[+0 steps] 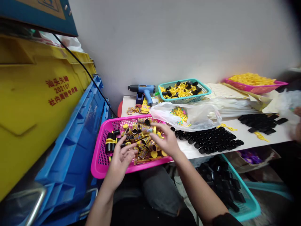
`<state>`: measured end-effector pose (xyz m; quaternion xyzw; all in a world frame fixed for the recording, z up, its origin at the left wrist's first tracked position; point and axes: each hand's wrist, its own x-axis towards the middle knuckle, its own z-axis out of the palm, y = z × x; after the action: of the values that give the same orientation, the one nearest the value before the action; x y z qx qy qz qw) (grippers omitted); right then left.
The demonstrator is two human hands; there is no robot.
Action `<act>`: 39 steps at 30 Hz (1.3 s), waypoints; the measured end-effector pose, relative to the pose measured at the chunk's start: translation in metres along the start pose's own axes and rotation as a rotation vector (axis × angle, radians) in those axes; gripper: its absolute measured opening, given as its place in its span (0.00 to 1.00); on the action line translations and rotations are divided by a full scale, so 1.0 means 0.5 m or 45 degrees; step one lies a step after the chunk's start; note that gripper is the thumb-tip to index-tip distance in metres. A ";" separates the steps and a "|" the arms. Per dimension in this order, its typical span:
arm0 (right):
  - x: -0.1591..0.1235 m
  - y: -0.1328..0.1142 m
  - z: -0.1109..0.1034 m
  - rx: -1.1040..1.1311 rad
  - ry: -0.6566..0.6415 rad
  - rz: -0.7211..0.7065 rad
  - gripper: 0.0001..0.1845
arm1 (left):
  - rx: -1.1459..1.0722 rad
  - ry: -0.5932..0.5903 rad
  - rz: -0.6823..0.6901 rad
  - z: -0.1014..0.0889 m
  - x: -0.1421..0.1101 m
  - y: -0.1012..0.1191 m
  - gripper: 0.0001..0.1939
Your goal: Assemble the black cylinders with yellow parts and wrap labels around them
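Observation:
A pink basket [100,157] rests on my lap, filled with several small patterned tubes with yellow and black caps [138,138]. My right hand [166,139] reaches over the pile, its fingers pinching one patterned tube with a yellow cap [149,129]. My left hand [121,158] hovers over the basket's near side with its fingers spread and nothing in them.
The white table [249,135] carries rows of black caps [211,139], a clear bag of small rings [188,116], a teal basket of yellow and black parts [184,89], a blue heat gun [143,91] and a pink tray of yellow rings [255,81]. Yellow and blue crates [47,110] stand on my left. A teal basket of black caps [225,185] sits below.

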<state>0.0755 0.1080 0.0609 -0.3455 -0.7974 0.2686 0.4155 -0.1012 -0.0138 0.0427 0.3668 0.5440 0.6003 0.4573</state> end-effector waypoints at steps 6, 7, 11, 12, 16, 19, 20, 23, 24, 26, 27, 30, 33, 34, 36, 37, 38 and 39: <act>0.033 0.003 0.044 -0.615 -0.393 0.007 0.12 | -0.021 0.571 0.242 -0.072 0.016 0.010 0.20; 0.027 -0.008 0.070 -0.655 -0.528 -0.079 0.12 | -0.041 0.617 0.258 -0.080 0.017 0.010 0.19; 0.010 -0.034 0.160 -0.878 -0.865 -0.251 0.13 | -0.064 0.610 0.258 -0.092 0.013 0.010 0.17; 0.010 -0.034 0.169 -0.902 -0.898 -0.259 0.11 | -0.059 0.603 0.257 -0.093 0.010 0.011 0.16; 0.008 -0.025 0.148 -0.659 -0.767 -0.457 0.10 | 0.021 0.604 0.226 -0.092 0.000 0.013 0.15; -0.010 -0.024 0.114 -0.332 -0.464 -0.675 0.12 | 0.028 0.403 0.102 -0.085 -0.002 0.013 0.17; -0.018 -0.024 0.106 -0.263 -0.369 -0.710 0.13 | 0.011 0.290 0.046 -0.080 -0.002 0.012 0.17; -0.039 -0.028 0.097 -0.122 -0.217 -0.706 0.11 | -0.012 0.088 -0.048 -0.062 0.003 0.007 0.20; -0.044 -0.030 0.098 -0.075 -0.192 -0.638 0.09 | -0.016 0.097 -0.041 -0.057 0.004 0.004 0.20; -0.047 -0.034 0.103 0.080 -0.162 -0.353 0.10 | -0.046 0.193 -0.005 -0.046 0.007 0.000 0.19; -0.047 -0.036 0.107 0.195 -0.181 -0.165 0.12 | -0.074 0.249 0.010 -0.041 0.008 -0.002 0.19; -0.040 -0.044 0.124 0.533 -0.398 0.277 0.16 | -0.144 0.371 0.050 -0.030 0.005 -0.003 0.19; -0.022 -0.062 0.137 0.521 -0.495 0.325 0.18 | -0.156 0.338 0.082 -0.030 0.004 0.005 0.20; -0.013 -0.071 0.138 0.442 -0.471 0.268 0.19 | -0.147 0.313 0.089 -0.035 0.005 0.010 0.22; 0.009 -0.089 0.137 0.289 -0.454 0.106 0.20 | -0.106 0.281 0.098 -0.049 0.011 0.022 0.27; 0.022 -0.096 0.137 0.243 -0.466 0.030 0.22 | -0.081 0.285 0.110 -0.058 0.015 0.029 0.29; 0.035 -0.101 0.139 0.227 -0.483 -0.024 0.22 | -0.056 0.309 0.132 -0.067 0.019 0.035 0.29; 0.048 -0.104 0.144 0.228 -0.497 -0.050 0.23 | -0.036 0.354 0.161 -0.076 0.023 0.040 0.27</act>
<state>-0.0127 0.0844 0.0727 -0.2330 -0.8422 0.3921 0.2875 -0.1432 -0.0147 0.0566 0.3073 0.5694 0.6805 0.3439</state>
